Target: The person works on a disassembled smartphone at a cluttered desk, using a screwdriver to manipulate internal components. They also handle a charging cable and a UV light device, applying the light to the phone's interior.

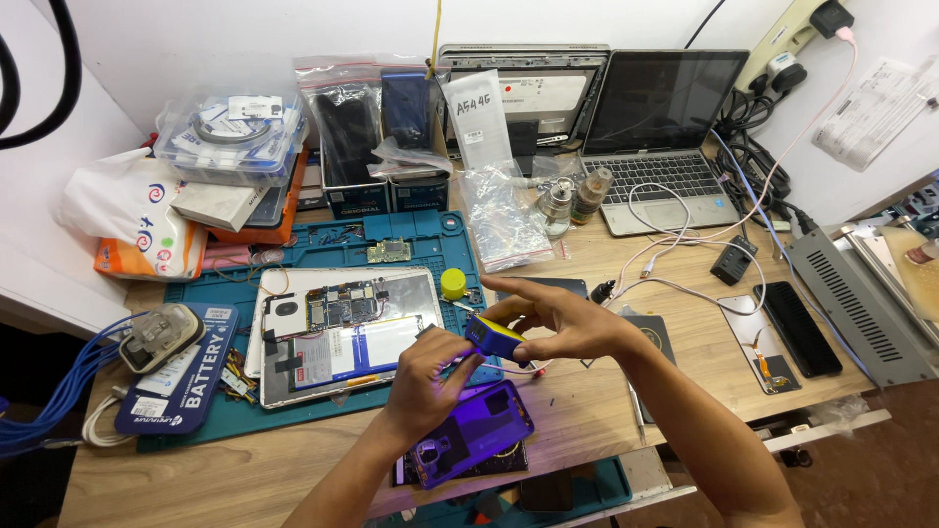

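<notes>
1. Centrally, an opened tablet [342, 332] lies on the teal mat [430, 240], internals exposed.
2. Below it, a phone back [474, 435] glows purple on the wooden desk [245, 479].
3. Right hand [567, 323] pinches a small blue-and-yellow lamp [494, 337] just above that phone.
4. Left hand [425, 376], fingers curled, touches the lamp's underside.

Opened tablet [342, 332], laptop [660, 137], blue mat [430, 244]

Bright, even room light with soft shadows. A violet glow colours the phone frame [472, 432] at 6 o'clock. Wide-angle bending curves the edges; focus stays sharp.
</notes>
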